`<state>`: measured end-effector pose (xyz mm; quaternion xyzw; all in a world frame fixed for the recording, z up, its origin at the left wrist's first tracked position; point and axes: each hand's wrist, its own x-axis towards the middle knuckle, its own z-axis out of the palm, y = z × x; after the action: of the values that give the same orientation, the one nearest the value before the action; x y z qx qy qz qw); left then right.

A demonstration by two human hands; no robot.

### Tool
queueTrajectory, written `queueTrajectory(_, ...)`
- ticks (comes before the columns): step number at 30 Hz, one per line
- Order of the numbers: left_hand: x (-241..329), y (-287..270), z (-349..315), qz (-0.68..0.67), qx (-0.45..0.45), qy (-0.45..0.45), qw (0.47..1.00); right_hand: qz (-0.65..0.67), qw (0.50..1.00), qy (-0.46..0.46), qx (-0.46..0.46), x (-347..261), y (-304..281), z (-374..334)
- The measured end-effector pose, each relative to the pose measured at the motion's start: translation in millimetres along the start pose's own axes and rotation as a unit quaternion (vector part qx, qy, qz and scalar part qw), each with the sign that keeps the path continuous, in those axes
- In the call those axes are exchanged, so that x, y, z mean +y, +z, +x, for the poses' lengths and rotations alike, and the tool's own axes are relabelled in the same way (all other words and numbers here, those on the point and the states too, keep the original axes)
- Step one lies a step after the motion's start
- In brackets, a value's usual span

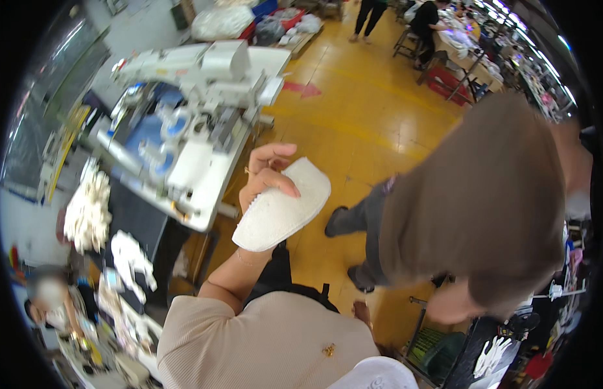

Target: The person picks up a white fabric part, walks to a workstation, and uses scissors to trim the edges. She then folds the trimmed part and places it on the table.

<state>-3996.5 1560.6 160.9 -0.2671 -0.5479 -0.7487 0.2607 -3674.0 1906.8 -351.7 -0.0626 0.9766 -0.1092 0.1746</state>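
Note:
My left hand (266, 175) is raised in front of my chest, its thumb and fingers closed on a white fabric pad (285, 211). The pad is rounded and slightly curved, with a seam along its lower edge. It hangs over my wrist, above the yellow floor. Low beside my right hip, my right hand (362, 312) shows only as a small dark part; its fingers cannot be made out.
A white sewing machine (204, 68) stands on a table at left. White gloves (89, 207) lie on a dark bench. A co-worker in brown (476, 207) stands close at right, blurred. More white gloves (491, 356) lie at lower right. A white rounded cloth thing (376, 375) shows at the bottom.

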Motion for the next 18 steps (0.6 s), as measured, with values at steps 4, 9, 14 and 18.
queueTrajectory(4, -77.9, -1.4, 85.8, -0.05, -0.041, -0.061, 0.996, 0.159, 0.957, 0.181, -0.161, -40.0, -26.7, 19.9)
queueTrajectory(9, -155.2, -1.2, 164.0, -0.135, -0.029, -0.088, 0.986, 0.392, 0.84, 0.359, -0.104, -37.7, -98.6, 156.2)
queueTrajectory(14, -263.3, 21.7, 221.8, -0.16, -0.03, -0.103, 0.981, 0.48, 0.774, 0.412, -0.032, -5.1, -152.6, 270.5)
queueTrajectory(18, -351.5, 46.8, 282.8, -0.123, -0.022, -0.081, 0.989, 0.439, 0.799, 0.401, -0.088, 52.1, -177.2, 340.6)
